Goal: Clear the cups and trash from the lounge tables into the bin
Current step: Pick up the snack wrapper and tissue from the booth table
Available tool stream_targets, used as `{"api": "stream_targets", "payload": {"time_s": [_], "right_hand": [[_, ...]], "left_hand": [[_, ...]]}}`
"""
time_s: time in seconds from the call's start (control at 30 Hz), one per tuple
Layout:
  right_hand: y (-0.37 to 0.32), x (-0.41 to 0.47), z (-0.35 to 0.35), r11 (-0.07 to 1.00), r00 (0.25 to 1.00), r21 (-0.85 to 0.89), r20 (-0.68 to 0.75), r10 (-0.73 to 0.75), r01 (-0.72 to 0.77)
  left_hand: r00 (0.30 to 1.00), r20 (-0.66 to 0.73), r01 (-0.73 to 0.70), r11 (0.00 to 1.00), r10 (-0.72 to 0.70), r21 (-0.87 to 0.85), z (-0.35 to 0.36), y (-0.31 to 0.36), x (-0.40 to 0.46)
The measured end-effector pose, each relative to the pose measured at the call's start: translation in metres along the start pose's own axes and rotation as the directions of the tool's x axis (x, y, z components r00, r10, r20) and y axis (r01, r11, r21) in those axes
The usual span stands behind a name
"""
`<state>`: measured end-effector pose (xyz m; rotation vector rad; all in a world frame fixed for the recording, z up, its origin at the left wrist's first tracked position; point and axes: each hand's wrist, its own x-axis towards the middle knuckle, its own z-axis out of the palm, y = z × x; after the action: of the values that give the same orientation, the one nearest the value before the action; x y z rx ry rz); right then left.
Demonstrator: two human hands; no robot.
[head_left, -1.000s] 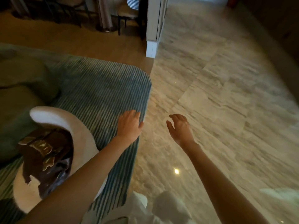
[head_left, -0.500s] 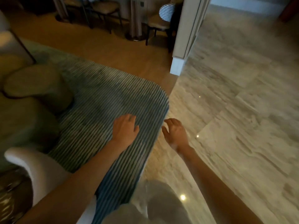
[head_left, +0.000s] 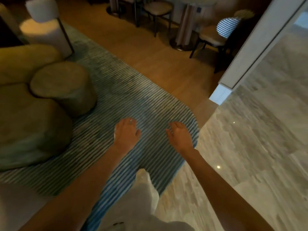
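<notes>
My left hand [head_left: 127, 132] hangs out in front of me over the striped blue rug [head_left: 133, 100], palm down, fingers loosely spread, holding nothing. My right hand [head_left: 180, 136] is beside it over the rug's right edge, also open and empty. No cup, trash or bin shows in the head view. My leg in pale trousers [head_left: 143, 197] is below the hands.
Rounded olive seats [head_left: 63, 85] fill the left side. A lit white lamp on a thin stand [head_left: 43, 22] is at the far left. Chairs [head_left: 158, 9] and a table leg [head_left: 185, 25] stand at the back. A white pillar [head_left: 250, 52] borders the marble floor [head_left: 258, 147] on the right.
The view has swung left and up: the white bin with a dark liner has left the frame, the olive seats and lamp came in. Both hands stay open and now hang over the rug.
</notes>
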<state>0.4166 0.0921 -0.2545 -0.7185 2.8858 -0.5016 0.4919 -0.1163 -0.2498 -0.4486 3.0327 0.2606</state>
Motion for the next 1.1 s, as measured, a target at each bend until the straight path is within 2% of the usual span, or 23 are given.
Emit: {"api": "stream_targets", "payload": {"time_s": [0.2, 0.43, 0.6, 0.87, 1.1], "right_hand": [[0.010, 0.167, -0.051, 0.998, 0.993, 0.063, -0.119, -0.007, 0.015], [0.047, 0.318, -0.055, 0.997, 0.998, 0.077, -0.058, 0.021, -0.017], [0.080, 0.474, -0.075, 0.993, 0.996, 0.115, -0.084, 0.010, 0.000], [0.111, 0.701, -0.128, 0.992, 0.991, 0.083, -0.094, -0.090, 0.098], [0.118, 0.855, -0.105, 0.989, 0.990, 0.056, -0.001, -0.138, 0.138]], "left_hand": [[0.999, -0.032, -0.011, 1.000, 0.011, 0.005, -0.050, -0.006, 0.170], [0.998, -0.036, -0.047, 0.999, 0.048, 0.007, -0.060, -0.004, 0.331], [0.995, -0.088, -0.056, 0.998, 0.055, -0.014, -0.078, 0.014, 0.483], [0.995, -0.093, 0.044, 0.999, -0.043, 0.004, -0.120, 0.022, 0.680], [0.993, -0.023, 0.120, 0.993, -0.120, -0.010, -0.117, -0.009, 0.830]]}}
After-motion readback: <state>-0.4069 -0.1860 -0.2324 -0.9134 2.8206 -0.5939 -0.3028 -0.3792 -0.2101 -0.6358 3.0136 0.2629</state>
